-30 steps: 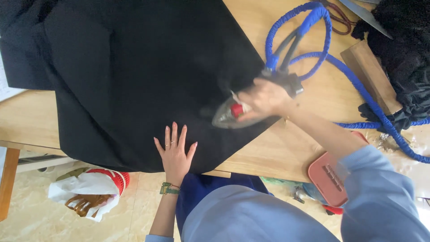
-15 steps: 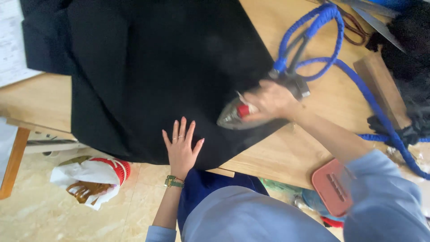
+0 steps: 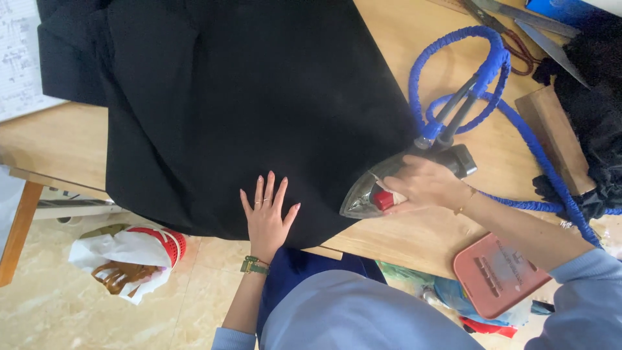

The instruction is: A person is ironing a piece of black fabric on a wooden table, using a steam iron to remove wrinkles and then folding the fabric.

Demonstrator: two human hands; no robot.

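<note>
A large black cloth [image 3: 246, 110] lies spread over a wooden table [image 3: 492, 162] and hangs over its near edge. My left hand [image 3: 267, 214] lies flat on the cloth near that edge, fingers spread. My right hand [image 3: 424, 185] grips the handle of a steam iron [image 3: 372, 191] with a red knob; the iron's tip rests at the right border of the cloth. A blue braided hose [image 3: 492, 71] loops away from the iron's back across the table.
A wooden block [image 3: 554, 136] and dark bundled fabric [image 3: 596, 110] sit at the right. Large scissors [image 3: 518, 19] lie at the far edge. A pink flat pad [image 3: 499, 275] rests by my right forearm. A red basket with white paper [image 3: 139, 253] stands on the tiled floor.
The iron and my right hand have shifted slightly along the cloth's right border. My left hand stays flat on the cloth.
</note>
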